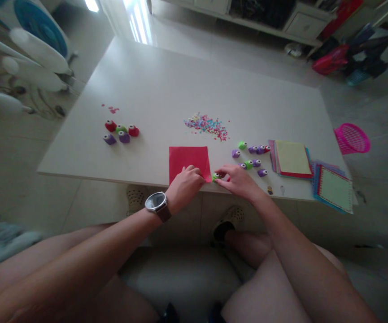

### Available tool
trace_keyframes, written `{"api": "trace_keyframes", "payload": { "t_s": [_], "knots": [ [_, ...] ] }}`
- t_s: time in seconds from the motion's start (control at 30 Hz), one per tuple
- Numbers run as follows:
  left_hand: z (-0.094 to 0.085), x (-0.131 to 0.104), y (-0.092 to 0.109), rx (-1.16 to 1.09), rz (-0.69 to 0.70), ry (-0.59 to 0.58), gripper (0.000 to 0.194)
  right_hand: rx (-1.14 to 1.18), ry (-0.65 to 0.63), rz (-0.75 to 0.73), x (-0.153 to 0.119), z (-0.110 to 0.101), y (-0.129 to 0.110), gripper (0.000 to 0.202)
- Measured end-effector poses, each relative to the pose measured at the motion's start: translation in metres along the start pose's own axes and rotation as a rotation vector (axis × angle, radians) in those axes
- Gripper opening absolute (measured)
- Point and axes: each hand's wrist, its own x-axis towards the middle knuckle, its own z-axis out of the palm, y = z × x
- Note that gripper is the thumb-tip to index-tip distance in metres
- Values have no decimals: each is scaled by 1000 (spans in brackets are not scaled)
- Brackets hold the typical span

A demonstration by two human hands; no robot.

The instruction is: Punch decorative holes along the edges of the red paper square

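Note:
A square sheet of red paper (189, 159) lies at the table's near edge. My left hand (187, 184) rests on its lower right part, with curled fingers gripping the paper by its right corner. My right hand (236, 177) closes thumb and fingers around a small green craft punch (215, 176), just at that corner. Whether the paper sits inside the punch's slot is too small to tell. Right of this stand several more small punches, among them a purple punch (236, 154) and a green punch (242, 145).
A heap of coloured paper confetti (209, 125) lies mid-table. Several punches, including a red punch (133, 130), and pink bits (113, 110) are at left. Stacks of coloured paper (293, 158) and edge-punched sheets (335, 188) sit at right, the latter overhanging the white table (153, 85).

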Motion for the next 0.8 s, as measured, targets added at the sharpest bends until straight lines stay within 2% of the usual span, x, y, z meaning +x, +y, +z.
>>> {"api": "trace_keyframes", "payload": {
  "t_s": [0.43,0.8],
  "knots": [
    [-3,1,3,31,2,-47,27,-31,-40,-62,0,5,-2,11],
    [5,2,-3,18,34,-30,23,-117,-77,-75,-3,1,-8,10]
  ]
}}
